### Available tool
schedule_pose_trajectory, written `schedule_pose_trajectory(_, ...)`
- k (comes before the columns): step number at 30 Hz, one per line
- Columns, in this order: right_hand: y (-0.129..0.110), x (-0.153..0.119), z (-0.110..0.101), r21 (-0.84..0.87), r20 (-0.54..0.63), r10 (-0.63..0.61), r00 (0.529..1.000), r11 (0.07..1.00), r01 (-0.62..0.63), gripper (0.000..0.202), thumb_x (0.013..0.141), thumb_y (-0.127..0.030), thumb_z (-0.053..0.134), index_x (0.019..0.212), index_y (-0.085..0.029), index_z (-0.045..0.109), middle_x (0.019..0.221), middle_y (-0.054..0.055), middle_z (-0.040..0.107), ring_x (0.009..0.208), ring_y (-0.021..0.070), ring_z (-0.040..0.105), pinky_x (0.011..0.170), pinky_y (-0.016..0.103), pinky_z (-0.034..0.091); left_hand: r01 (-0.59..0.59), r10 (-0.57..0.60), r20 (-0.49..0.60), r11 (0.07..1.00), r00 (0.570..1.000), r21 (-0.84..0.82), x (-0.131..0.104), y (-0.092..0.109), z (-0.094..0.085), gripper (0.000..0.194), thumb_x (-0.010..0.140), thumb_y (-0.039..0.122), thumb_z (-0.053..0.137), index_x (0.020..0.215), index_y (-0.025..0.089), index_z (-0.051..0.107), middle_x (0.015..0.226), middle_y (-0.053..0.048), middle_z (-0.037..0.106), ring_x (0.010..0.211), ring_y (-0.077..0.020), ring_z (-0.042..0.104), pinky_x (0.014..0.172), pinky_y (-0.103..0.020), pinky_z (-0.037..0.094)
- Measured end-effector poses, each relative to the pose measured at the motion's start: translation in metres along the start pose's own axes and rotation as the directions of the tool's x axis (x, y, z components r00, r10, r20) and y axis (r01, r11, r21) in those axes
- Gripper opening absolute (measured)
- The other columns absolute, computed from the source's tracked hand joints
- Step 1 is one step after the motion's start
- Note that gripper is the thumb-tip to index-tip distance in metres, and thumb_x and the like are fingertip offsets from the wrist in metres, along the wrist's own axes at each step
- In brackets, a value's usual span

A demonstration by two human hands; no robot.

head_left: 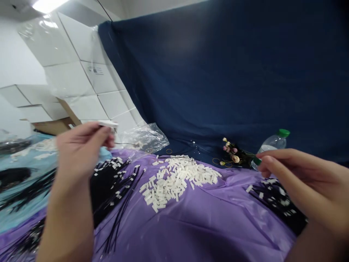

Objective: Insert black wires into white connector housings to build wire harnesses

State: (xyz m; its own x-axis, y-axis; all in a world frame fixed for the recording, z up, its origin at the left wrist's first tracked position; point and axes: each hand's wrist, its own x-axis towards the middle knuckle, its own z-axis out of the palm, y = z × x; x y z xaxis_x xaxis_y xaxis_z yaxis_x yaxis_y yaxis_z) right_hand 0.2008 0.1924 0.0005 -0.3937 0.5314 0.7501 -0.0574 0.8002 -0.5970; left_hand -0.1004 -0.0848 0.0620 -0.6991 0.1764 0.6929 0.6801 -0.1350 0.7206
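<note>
My left hand [84, 145], raised at the left, pinches a small white piece [108, 124] between thumb and fingers. At the right, my right hand [297, 178] has its thumb and index fingertips close together; what they hold, if anything, is too small to make out. Between the hands, a pile of small white rectangular pieces [174, 180] lies on the purple cloth [196, 222]. Black cords with white tips [109, 185] lie beside and partly behind my left forearm. Another bundle of black cords with white tips [283, 203] is partly under my right hand.
A clear bottle with a green cap [284, 133] and small flowers [234, 154] stand or lie behind my right hand. Clear plastic bags [149, 136] lie behind the pile. White boxes [79, 65] are stacked at the back left, beside a dark blue curtain [218, 72].
</note>
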Motion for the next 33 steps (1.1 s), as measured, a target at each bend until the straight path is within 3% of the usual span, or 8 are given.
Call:
schedule_pose_trajectory(3, -0.004, 0.004, 0.005, 0.014, 0.136, -0.034, 0.990, 0.999, 0.033, 0.007, 0.082, -0.030, 0.066, 0.086, -0.026, 0.069, 0.070, -0.003, 0.066, 0.060, 0.0104, 0.062, 0.054, 0.020, 0.048, 0.253, -0.153, 0.296, 0.907, 0.943, -0.337, -0.022, 0.007, 0.061, 0.015, 0.074, 0.032, 0.071, 0.080, 0.019, 0.067, 0.055, 0.003, 0.049, 0.048, -0.0096, 0.049, 0.046, -0.023, 0.041)
schedule_pose_trajectory(9, -0.023, 0.006, 0.018, 0.034, 0.306, -0.036, 0.951, 0.999, 0.027, 0.009, 0.087, -0.026, 0.060, 0.086, -0.024, 0.068, 0.072, -0.002, 0.066, 0.065, 0.0118, 0.063, 0.056, 0.021, 0.048, 0.679, -0.291, 0.617, 0.405, 0.731, -0.613, -0.057, -0.007, 0.131, 0.020, 0.081, 0.038, 0.065, 0.080, 0.022, 0.054, 0.065, 0.005, 0.040, 0.057, -0.0083, 0.045, 0.056, -0.025, 0.042)
schedule_pose_trajectory(14, -0.033, 0.006, 0.024, 0.072, 0.383, -0.043, 0.923, 0.997, 0.016, 0.010, 0.088, -0.024, 0.058, 0.088, -0.023, 0.068, 0.076, -0.001, 0.067, 0.067, 0.0114, 0.062, 0.063, 0.022, 0.049, 0.813, -0.271, 0.775, 0.062, 0.572, -0.579, -0.077, -0.007, 0.154, 0.022, 0.092, 0.041, 0.048, 0.082, 0.023, 0.055, 0.062, 0.005, 0.037, 0.052, -0.0082, 0.041, 0.051, -0.024, 0.038)
schedule_pose_trajectory(22, -0.034, 0.006, 0.026, 0.060, 0.407, -0.036, 0.913, 0.998, 0.013, 0.009, 0.088, -0.025, 0.058, 0.088, -0.022, 0.068, 0.081, -0.001, 0.069, 0.070, 0.0113, 0.062, 0.062, 0.021, 0.048, 0.827, -0.335, 0.856, -0.279, 0.393, -0.489, -0.082, 0.003, 0.159, 0.037, 0.100, 0.034, 0.024, 0.094, 0.017, 0.057, 0.055, 0.006, 0.040, 0.043, -0.0041, 0.043, 0.041, -0.014, 0.035)
schedule_pose_trajectory(25, -0.032, 0.006, 0.025, 0.049, 0.393, -0.041, 0.919, 0.999, 0.024, 0.009, 0.088, -0.024, 0.059, 0.090, -0.024, 0.068, 0.083, -0.001, 0.069, 0.072, 0.0112, 0.063, 0.060, 0.020, 0.048, 0.854, -0.424, 0.844, -0.247, 0.329, -0.458, -0.084, 0.001, 0.151, 0.035, 0.100, 0.030, 0.025, 0.091, 0.014, 0.055, 0.055, 0.007, 0.037, 0.034, 0.0003, 0.033, 0.032, -0.008, 0.022)
schedule_pose_trajectory(29, -0.028, 0.004, 0.021, 0.025, 0.365, -0.046, 0.930, 0.999, 0.039, 0.008, 0.087, -0.026, 0.060, 0.090, -0.026, 0.068, 0.079, -0.003, 0.068, 0.071, 0.0105, 0.064, 0.058, 0.019, 0.048, 0.955, -0.621, 0.742, 0.035, 0.252, -0.295, -0.092, -0.014, 0.124, 0.025, 0.097, 0.032, 0.035, 0.087, 0.017, 0.053, 0.052, 0.009, 0.029, 0.029, -0.0005, 0.020, 0.029, -0.012, 0.012)
schedule_pose_trajectory(31, -0.024, 0.004, 0.018, 0.007, 0.344, -0.058, 0.937, 0.998, 0.060, 0.008, 0.087, -0.027, 0.061, 0.089, -0.027, 0.068, 0.079, -0.004, 0.069, 0.070, 0.0103, 0.064, 0.059, 0.019, 0.049, 0.965, -0.737, 0.623, 0.186, 0.261, -0.184, -0.093, -0.027, 0.101, 0.022, 0.095, 0.037, 0.040, 0.088, 0.019, 0.051, 0.053, 0.009, 0.030, 0.030, -0.0014, 0.019, 0.030, -0.013, 0.013)
schedule_pose_trajectory(33, -0.021, 0.004, 0.016, 0.001, 0.330, -0.082, 0.940, 0.996, 0.087, 0.007, 0.086, -0.028, 0.062, 0.090, -0.028, 0.068, 0.079, -0.004, 0.069, 0.069, 0.0104, 0.064, 0.058, 0.019, 0.049, 0.934, -0.829, 0.441, 0.349, 0.344, -0.072, -0.089, -0.046, 0.072, 0.022, 0.093, 0.041, 0.041, 0.090, 0.021, 0.049, 0.055, 0.008, 0.031, 0.031, -0.0020, 0.018, 0.031, -0.013, 0.011)
